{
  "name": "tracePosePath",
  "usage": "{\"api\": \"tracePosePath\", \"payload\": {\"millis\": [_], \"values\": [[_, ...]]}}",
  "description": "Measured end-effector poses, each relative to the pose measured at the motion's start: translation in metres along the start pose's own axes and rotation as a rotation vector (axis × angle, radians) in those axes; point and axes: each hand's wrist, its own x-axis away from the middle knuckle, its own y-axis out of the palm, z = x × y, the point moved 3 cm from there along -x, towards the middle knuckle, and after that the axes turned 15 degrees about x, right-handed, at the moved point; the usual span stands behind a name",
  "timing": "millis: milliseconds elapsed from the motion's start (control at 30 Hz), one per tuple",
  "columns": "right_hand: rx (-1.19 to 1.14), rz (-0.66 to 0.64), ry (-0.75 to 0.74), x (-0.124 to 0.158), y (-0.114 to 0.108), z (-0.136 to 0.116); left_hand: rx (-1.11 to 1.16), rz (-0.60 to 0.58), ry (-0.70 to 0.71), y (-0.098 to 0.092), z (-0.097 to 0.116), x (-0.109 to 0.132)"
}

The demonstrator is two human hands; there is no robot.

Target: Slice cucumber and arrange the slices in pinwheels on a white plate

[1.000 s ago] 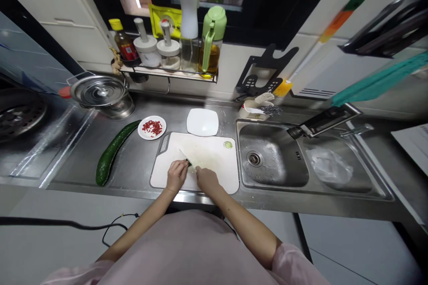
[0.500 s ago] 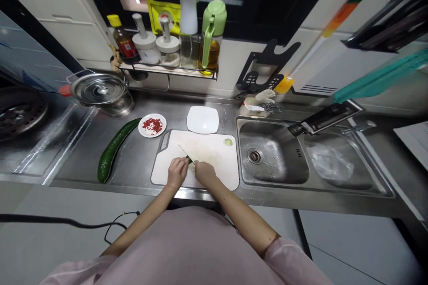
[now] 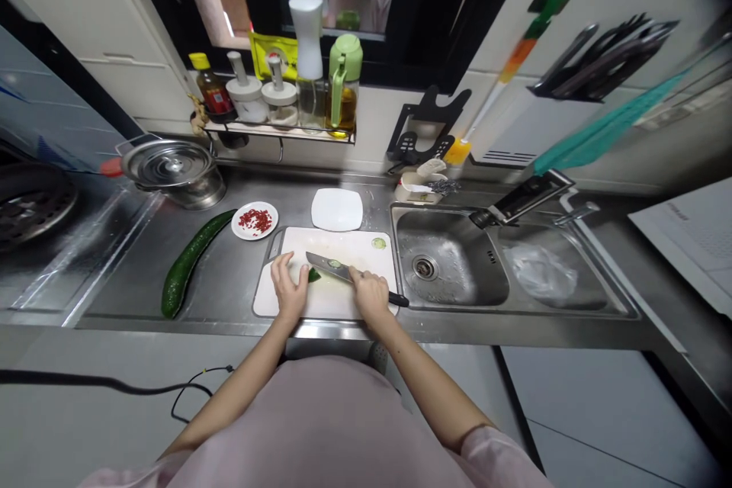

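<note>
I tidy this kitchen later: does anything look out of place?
Perhaps the crumpled plastic bag: lying in the right sink basin, it resembles litter. A slice sits on the knife, not the cutting board.

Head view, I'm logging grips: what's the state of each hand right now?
Left hand: open, fingers spread, beside the cucumber piece; contact can't be told.
Right hand: closed, holding the kitchen knife.

I saw passage between cucumber (image 3: 187, 263) and chopping board (image 3: 329, 303); knife (image 3: 321, 261) blocked board's middle; shelf (image 3: 252, 128) overhung rear, clearance hard to judge.
</note>
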Motion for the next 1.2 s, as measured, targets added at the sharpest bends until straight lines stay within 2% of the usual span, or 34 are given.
{"api": "tracePosePath", "payload": {"millis": [33,133,267,367,433,533,600,767,867,1000,1200], "values": [[0.003,0.022,0.015,0.001,0.000,0.004,-0.010,-0.068,-0.002,0.002,0.006,-0.006],[0.019,0.105,0.029,0.004,0.001,0.012,-0.088,-0.373,-0.025,0.012,0.023,-0.025],[0.043,0.203,0.004,0.009,0.001,0.015,-0.171,-0.661,-0.056,0.025,0.034,-0.039],[0.052,0.246,-0.004,0.011,0.001,0.016,-0.149,-0.801,-0.103,0.032,0.034,-0.042],[0.054,0.256,-0.001,0.012,0.002,0.016,-0.116,-0.827,-0.116,0.035,0.032,-0.042],[0.054,0.250,0.002,0.013,0.004,0.017,-0.028,-0.800,-0.134,0.040,0.027,-0.041],[0.051,0.236,0.005,0.013,0.006,0.018,0.046,-0.731,-0.207,0.043,0.018,-0.041],[0.039,0.174,0.042,0.016,0.015,0.028,0.089,-0.370,-0.475,0.042,-0.025,-0.057],[0.034,0.123,0.059,0.017,0.021,0.034,-0.059,-0.257,-0.563,0.038,-0.048,-0.073],[0.016,0.089,0.079,0.017,0.025,0.040,-0.244,-0.210,-0.631,0.035,-0.068,-0.092],[-0.007,0.066,0.102,0.016,0.026,0.042,-0.336,-0.206,-0.632,0.038,-0.082,-0.107]]}}
